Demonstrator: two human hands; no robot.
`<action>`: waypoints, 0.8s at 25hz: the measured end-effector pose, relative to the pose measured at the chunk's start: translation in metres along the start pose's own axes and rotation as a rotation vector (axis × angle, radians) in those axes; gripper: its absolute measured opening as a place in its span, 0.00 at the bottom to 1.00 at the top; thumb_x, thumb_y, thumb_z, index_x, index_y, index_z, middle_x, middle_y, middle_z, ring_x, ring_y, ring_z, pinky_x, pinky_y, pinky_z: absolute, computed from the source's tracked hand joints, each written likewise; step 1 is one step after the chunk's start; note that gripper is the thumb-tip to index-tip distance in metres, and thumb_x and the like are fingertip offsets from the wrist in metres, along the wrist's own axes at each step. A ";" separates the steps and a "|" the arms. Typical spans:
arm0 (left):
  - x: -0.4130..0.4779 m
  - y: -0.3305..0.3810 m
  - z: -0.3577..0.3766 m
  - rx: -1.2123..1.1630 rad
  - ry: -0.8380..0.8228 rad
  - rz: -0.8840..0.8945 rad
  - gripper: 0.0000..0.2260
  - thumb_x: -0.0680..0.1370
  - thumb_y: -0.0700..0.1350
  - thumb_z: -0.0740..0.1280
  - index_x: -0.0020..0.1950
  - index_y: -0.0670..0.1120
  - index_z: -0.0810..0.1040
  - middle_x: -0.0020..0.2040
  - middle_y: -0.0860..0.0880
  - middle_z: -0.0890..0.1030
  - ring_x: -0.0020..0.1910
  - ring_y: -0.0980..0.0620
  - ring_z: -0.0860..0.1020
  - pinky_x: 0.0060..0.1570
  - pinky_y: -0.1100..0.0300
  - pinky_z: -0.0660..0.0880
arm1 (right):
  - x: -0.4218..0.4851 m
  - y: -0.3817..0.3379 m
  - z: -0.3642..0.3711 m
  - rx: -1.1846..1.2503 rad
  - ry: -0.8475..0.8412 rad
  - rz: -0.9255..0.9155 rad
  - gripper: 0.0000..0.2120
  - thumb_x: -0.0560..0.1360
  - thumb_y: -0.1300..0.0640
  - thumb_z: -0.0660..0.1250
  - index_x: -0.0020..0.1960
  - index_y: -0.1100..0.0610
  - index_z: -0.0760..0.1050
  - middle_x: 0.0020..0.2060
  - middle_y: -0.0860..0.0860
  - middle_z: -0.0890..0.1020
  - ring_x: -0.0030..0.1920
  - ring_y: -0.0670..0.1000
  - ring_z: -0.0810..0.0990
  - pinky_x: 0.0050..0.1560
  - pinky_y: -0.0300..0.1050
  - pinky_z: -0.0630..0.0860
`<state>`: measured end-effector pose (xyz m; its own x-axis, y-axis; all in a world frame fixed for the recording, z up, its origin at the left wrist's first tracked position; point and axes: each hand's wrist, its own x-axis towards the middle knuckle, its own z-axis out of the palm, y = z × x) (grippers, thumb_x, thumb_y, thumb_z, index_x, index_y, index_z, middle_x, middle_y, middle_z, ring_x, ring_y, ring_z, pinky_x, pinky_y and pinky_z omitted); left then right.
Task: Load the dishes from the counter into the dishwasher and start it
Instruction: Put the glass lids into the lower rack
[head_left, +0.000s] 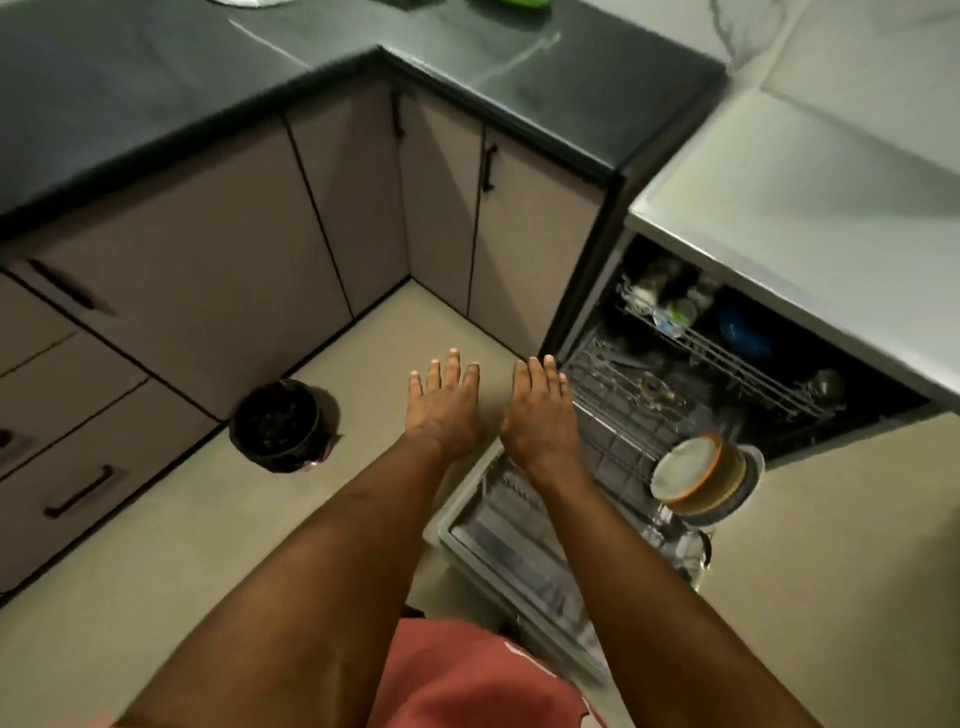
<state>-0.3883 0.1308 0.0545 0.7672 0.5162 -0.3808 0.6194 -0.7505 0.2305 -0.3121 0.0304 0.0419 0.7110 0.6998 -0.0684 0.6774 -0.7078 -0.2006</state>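
Observation:
The dishwasher (597, 291) stands open at the right, its door (498, 551) folded down toward me. Its lower rack (613, 415) is pulled out and holds upright plates (696, 473) with an orange rim, plus glassware near the front. The upper rack (727, 358) carries cups and a blue bowl. My left hand (444, 410) and my right hand (540, 410) are stretched forward side by side, palms down, fingers straight, holding nothing. The right hand hovers over the rack's left edge; the left hand is over the floor.
A dark L-shaped counter (156, 114) with grey cabinets runs along the left and back. A black round bin (278, 423) sits on the floor by the drawers. A light worktop (810, 208) covers the dishwasher. Beige floor lies between bin and door.

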 end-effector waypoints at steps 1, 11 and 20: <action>0.008 -0.018 -0.014 -0.007 0.043 -0.007 0.34 0.80 0.47 0.63 0.81 0.47 0.47 0.81 0.43 0.43 0.80 0.40 0.44 0.76 0.41 0.44 | 0.017 -0.020 -0.005 0.002 0.033 -0.026 0.29 0.77 0.62 0.57 0.76 0.60 0.56 0.76 0.58 0.60 0.78 0.57 0.51 0.77 0.53 0.50; 0.082 -0.230 -0.164 0.026 0.284 -0.068 0.33 0.80 0.44 0.58 0.81 0.49 0.45 0.81 0.44 0.41 0.80 0.41 0.43 0.76 0.40 0.43 | 0.172 -0.225 -0.050 0.000 0.215 -0.126 0.30 0.79 0.59 0.59 0.78 0.59 0.53 0.77 0.57 0.57 0.78 0.55 0.48 0.77 0.50 0.46; 0.146 -0.306 -0.219 0.019 0.304 -0.108 0.34 0.80 0.47 0.60 0.81 0.49 0.46 0.81 0.43 0.42 0.79 0.40 0.43 0.76 0.39 0.43 | 0.270 -0.297 -0.046 -0.034 0.215 -0.190 0.30 0.79 0.57 0.59 0.78 0.59 0.52 0.78 0.56 0.56 0.78 0.54 0.47 0.76 0.50 0.45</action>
<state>-0.4295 0.5266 0.1248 0.7133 0.6911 -0.1165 0.6992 -0.6903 0.1858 -0.3123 0.4249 0.1277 0.5916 0.7865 0.1772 0.8059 -0.5710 -0.1566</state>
